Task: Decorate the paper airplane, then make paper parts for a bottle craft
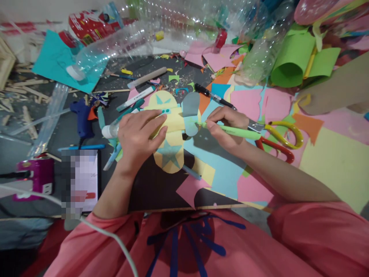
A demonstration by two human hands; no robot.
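My right hand [226, 125] grips a light green marker [245, 132]. The marker's tip meets a light blue, rounded paper piece [189, 121], whose upper part is in grey shadow. This piece lies against the side of a yellow paper cutout [174, 122]. A blue paper star [169, 156] sits on the cutout's lower rounded end, and blue pointed shapes decorate its upper end. With fingers stretched out, my left hand [141, 129] lies flat on the cutout's left side. Just left of that hand is a white cap [108, 132] on a clear bottle, partly hidden.
Scissors [284, 134] with yellow and red handles lie beyond my right wrist. At left are a blue glue gun [83, 117], a phone [89, 181] and a purple power strip [36, 177]. Clear plastic bottles [115, 44] fill the back. Coloured paper scraps [331, 154] cover the right side.
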